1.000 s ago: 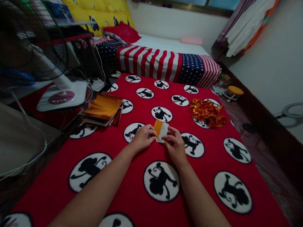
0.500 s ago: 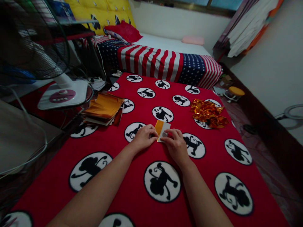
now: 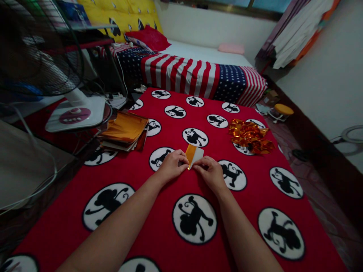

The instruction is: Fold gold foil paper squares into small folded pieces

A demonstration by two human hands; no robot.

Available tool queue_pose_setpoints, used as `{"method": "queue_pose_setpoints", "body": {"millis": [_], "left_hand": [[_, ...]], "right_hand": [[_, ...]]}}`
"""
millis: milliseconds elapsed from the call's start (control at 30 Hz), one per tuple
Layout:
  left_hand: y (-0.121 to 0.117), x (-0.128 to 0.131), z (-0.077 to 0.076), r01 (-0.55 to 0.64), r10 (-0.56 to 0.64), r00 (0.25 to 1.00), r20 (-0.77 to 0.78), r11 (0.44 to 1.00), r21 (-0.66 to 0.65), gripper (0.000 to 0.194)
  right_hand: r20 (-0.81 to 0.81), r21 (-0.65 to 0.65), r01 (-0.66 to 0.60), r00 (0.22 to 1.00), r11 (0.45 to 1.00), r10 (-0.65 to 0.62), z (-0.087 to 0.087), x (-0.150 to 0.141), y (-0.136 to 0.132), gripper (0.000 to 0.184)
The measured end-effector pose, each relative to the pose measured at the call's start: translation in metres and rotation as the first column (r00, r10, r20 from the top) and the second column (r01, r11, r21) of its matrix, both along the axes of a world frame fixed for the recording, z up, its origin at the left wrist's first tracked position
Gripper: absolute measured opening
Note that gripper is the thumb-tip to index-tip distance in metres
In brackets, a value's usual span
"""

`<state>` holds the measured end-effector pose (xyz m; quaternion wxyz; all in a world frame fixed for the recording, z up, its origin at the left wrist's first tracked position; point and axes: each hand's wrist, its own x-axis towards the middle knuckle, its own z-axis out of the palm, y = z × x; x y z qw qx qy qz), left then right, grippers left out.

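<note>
Paper (image 3: 197, 153) looks light, thin and easily creased, so grip only its edges, your left hand (image 3: 173, 164) pinching the left side, right hand (image 3: 211, 172) the lower right corner.

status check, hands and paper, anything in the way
Left hand at left edge of paper, right hand at its lower right. Paper orange and white, on red cover. Orange stack left, shiny pile right, both apart from hands.

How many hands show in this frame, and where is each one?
2. The left hand is at the left side of the small gold-and-white paper; the right hand is at its lower right. No other hands are visible.
</note>
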<state>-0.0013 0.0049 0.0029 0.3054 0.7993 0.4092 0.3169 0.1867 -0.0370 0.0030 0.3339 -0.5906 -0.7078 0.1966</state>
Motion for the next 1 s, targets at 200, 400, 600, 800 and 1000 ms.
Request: {"method": "queue_pose_setpoints", "body": {"millis": [200,400,600,800,1000], "left_hand": [[-0.0005,0.0001,0.0006,-0.001,0.001,1.0,-0.017,1.0,0.003,0.01],[-0.0015,0.0009,0.0033,-0.008,0.008,1.0,-0.024,1.0,-0.003,0.008],[-0.0018,0.0013,0.0049,-0.012,0.012,0.999,-0.031,1.0,-0.009,0.009],[-0.0017,0.0014,0.0039,-0.009,0.009,1.0,-0.03,1.0,0.006,0.01],[-0.0016,0.0017,0.0044,-0.008,0.008,0.999,-0.049,1.0,-0.002,0.01]], "right_hand": [[0.011,0.021,0.114,0.993,0.993,-0.114,-0.0009,-0.0068,-0.0005,0.008],[0.051,0.056,0.147,0.987,0.988,-0.15,-0.002,-0.0095,-0.0007,0.013],[0.06,0.072,0.162,0.984,0.984,-0.166,-0.0017,-0.0108,-0.0006,0.015],[0.036,0.019,0.102,0.994,0.995,-0.103,-0.0016,-0.0058,0.0005,0.011],[0.081,0.001,0.117,0.99,0.993,-0.116,0.003,-0.0075,0.0015,0.009]]}}
